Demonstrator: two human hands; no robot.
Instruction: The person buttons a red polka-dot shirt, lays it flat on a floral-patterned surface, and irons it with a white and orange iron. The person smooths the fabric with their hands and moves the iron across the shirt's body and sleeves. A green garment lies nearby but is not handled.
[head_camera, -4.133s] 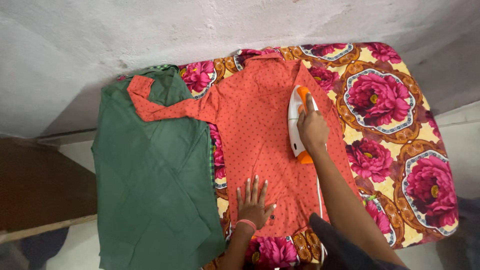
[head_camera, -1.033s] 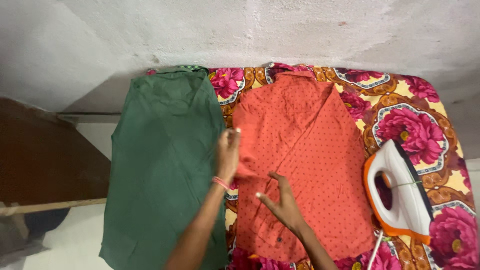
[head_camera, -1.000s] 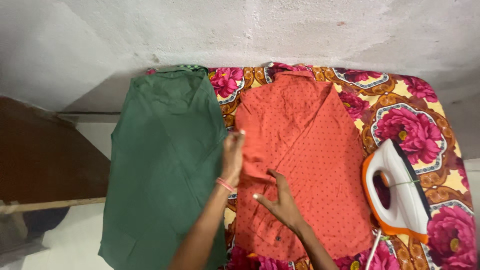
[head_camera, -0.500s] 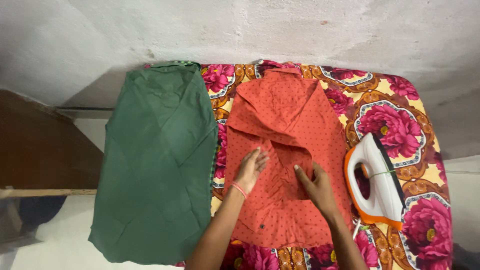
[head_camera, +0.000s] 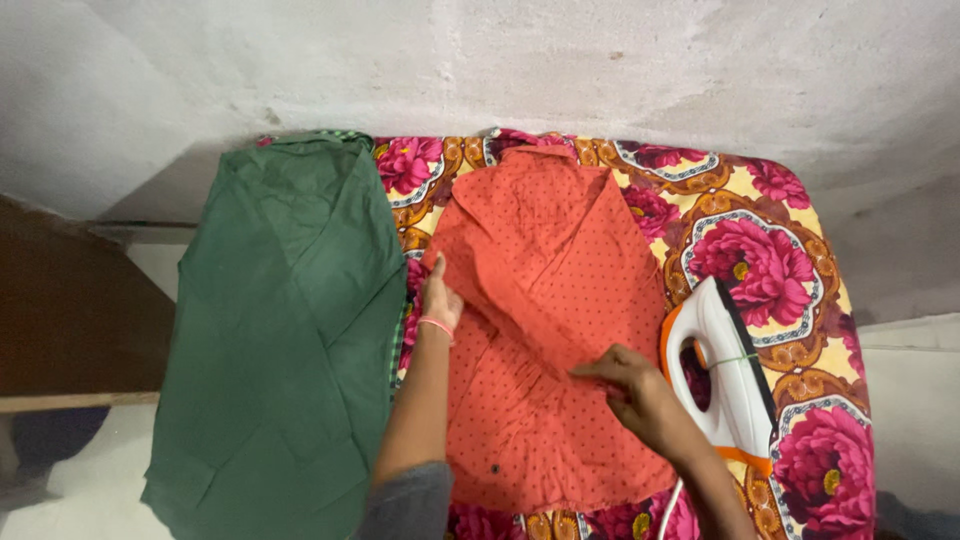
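An orange dotted garment lies spread on a flower-patterned cloth. My left hand grips the garment's left edge, where a folded sleeve meets the body. At the other end of that fold, near the garment's middle, my right hand pinches the fabric. A white and orange iron stands on the cloth just right of my right hand, its cord trailing toward me.
A green garment lies flat on the left part of the surface, hanging over the near edge. A rough grey wall runs along the far side. A dark wooden piece sits at the left.
The iron, held by my right hand four seconds ago, now stands at the right. Both hands have moved onto the orange garment and folded part of it across, the left shifting to its left edge.
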